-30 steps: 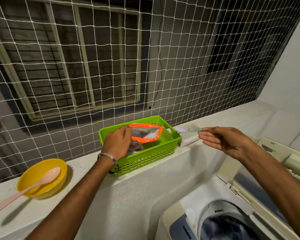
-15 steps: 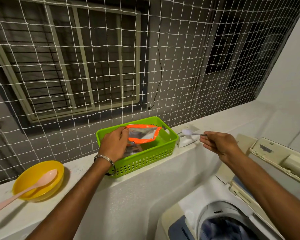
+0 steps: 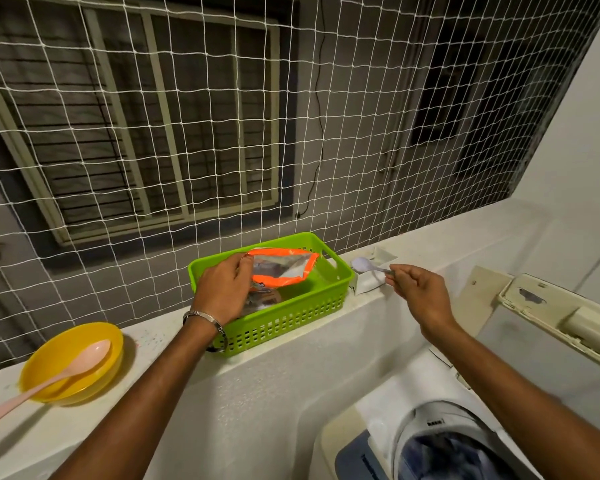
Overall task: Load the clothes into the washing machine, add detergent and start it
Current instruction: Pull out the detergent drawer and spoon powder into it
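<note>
Speckled ledge, left hand [image 3: 222, 292] pinching crinkly foil pouch [image 3: 284, 268], right hand [image 3: 420, 294] pinching small spoon [image 3: 364, 265]

we can't read the detergent pouch [image 3: 284, 270] print, left hand [image 3: 222, 292] covers its side, washing machine [image 3: 440, 445] cropped at bottom

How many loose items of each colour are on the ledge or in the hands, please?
Green: 1, the basket
Orange: 1, the pouch in the basket, held by the left hand
Yellow: 1, the bowl
Pink: 1, the big spoon in the bowl
White: 1, the small spoon pinched by the right hand
Total: 5
</note>
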Tool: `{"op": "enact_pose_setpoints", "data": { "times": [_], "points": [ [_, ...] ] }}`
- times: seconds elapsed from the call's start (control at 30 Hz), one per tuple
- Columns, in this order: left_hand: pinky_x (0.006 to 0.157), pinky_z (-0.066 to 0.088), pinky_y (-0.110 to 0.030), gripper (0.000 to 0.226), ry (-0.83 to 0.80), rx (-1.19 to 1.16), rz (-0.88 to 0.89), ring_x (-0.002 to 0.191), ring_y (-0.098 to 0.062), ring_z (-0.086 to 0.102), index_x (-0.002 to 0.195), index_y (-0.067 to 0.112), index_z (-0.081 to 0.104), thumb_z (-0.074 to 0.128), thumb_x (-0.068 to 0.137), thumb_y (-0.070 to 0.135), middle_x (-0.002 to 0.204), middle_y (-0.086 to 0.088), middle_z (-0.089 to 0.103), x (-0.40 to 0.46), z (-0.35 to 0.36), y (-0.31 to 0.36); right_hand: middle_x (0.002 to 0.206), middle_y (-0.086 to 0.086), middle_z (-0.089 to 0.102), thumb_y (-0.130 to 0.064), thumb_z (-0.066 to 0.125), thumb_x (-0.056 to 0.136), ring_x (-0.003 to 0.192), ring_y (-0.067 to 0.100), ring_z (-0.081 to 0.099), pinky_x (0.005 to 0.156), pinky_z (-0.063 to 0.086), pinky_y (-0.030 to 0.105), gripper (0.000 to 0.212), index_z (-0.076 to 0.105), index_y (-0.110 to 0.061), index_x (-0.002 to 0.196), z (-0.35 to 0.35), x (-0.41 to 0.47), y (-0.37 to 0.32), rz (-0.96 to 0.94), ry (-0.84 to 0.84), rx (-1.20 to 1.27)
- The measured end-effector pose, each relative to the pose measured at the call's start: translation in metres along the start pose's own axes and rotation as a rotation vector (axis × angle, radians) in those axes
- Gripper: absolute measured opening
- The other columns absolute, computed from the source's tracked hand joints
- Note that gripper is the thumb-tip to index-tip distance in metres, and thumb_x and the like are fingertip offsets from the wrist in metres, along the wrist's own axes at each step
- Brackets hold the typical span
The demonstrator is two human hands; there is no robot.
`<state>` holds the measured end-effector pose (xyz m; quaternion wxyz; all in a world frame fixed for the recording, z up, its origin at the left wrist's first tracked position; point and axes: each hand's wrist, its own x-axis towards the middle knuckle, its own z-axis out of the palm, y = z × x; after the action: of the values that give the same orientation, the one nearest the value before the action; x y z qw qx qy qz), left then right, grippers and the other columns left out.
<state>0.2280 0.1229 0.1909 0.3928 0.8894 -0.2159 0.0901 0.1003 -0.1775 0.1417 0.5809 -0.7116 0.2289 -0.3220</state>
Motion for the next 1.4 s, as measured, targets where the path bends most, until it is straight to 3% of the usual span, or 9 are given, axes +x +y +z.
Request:
{"op": "enact_pose_setpoints", "data": {
  "times": [0.13,0.3,0.47,0.63,0.83,0.97,1.1,1.27,1.4],
  "points": [
    [0.070,0.035,-0.026,0.039,-0.005,-0.004,-0.004,0.080,-0.019,0.052,0.111,0.016,0.066,0.032,0.103,0.032,0.103,-0.012,0.071,0.001,0.001,-0.001,0.096,-0.002,0.075,-0.011,0.059,0.095,0.094,0.016,0.070,0.091,0.054,0.035,0.019,0.074,-0.016,0.106,-0.001,-0.003,0.003,-0.130,-0.004,-0.216],
    [0.070,0.036,-0.027,0.038,-0.012,-0.004,0.000,0.086,-0.028,0.060,0.109,0.015,0.066,0.032,0.103,0.032,0.102,-0.015,0.070,0.002,0.002,-0.002,0.101,-0.003,0.073,-0.011,0.060,0.094,0.091,0.009,0.065,0.077,0.042,0.002,0.020,0.074,-0.011,0.109,-0.001,-0.006,0.004,-0.318,0.013,-0.443],
    [0.071,0.036,-0.027,0.039,-0.015,-0.003,-0.002,0.087,-0.029,0.059,0.108,0.014,0.066,0.032,0.103,0.031,0.102,-0.015,0.070,0.002,0.001,-0.002,0.105,-0.004,0.074,-0.011,0.059,0.095,0.088,0.002,0.064,0.076,0.039,-0.002,0.021,0.073,-0.012,0.112,-0.002,-0.010,0.007,-0.439,0.017,-0.521],
    [0.069,0.034,-0.027,0.038,-0.018,-0.008,-0.016,0.079,-0.021,0.053,0.105,0.015,0.066,0.032,0.103,0.032,0.099,-0.013,0.070,0.002,0.002,-0.002,0.099,-0.002,0.076,-0.008,0.061,0.094,0.087,0.009,0.066,0.073,0.039,-0.001,0.021,0.074,-0.014,0.109,0.000,-0.013,0.009,-0.501,0.016,-0.583],
    [0.069,0.034,-0.025,0.039,-0.011,-0.012,-0.017,0.078,-0.018,0.052,0.108,0.016,0.066,0.032,0.103,0.033,0.100,-0.012,0.070,0.001,0.001,-0.002,0.098,-0.001,0.077,-0.011,0.060,0.095,0.082,0.014,0.071,0.075,0.050,0.020,0.022,0.072,-0.014,0.113,0.002,-0.015,0.015,-0.528,0.024,-0.595],
    [0.069,0.034,-0.025,0.039,-0.008,-0.009,-0.015,0.079,-0.018,0.051,0.110,0.015,0.066,0.032,0.103,0.032,0.101,-0.012,0.070,0.001,0.000,-0.001,0.099,-0.002,0.077,-0.011,0.059,0.096,0.082,0.014,0.071,0.076,0.050,0.019,0.023,0.072,-0.015,0.115,0.004,-0.014,0.018,-0.519,0.052,-0.577],
    [0.069,0.033,-0.025,0.038,-0.010,0.002,-0.011,0.081,-0.022,0.054,0.111,0.016,0.065,0.032,0.103,0.032,0.102,-0.013,0.070,0.001,0.001,-0.001,0.100,-0.002,0.076,-0.012,0.059,0.096,0.083,0.013,0.071,0.075,0.046,0.009,0.022,0.072,-0.015,0.114,0.007,-0.013,0.020,-0.503,0.056,-0.560],
    [0.070,0.034,-0.026,0.037,-0.007,-0.007,-0.015,0.079,-0.019,0.051,0.109,0.017,0.066,0.032,0.103,0.031,0.101,-0.013,0.070,0.001,0.001,-0.002,0.103,-0.001,0.076,-0.013,0.058,0.096,0.085,0.016,0.071,0.075,0.046,0.015,0.023,0.072,-0.016,0.114,0.011,-0.015,0.021,-0.494,0.070,-0.556],
    [0.070,0.035,-0.027,0.037,-0.006,-0.017,-0.011,0.084,-0.025,0.057,0.109,0.016,0.066,0.032,0.103,0.031,0.102,-0.013,0.070,0.000,0.000,-0.001,0.100,0.001,0.077,-0.013,0.058,0.096,0.083,0.018,0.071,0.073,0.043,0.013,0.023,0.072,-0.015,0.115,0.012,-0.015,0.022,-0.498,0.081,-0.566]
  ]
}}
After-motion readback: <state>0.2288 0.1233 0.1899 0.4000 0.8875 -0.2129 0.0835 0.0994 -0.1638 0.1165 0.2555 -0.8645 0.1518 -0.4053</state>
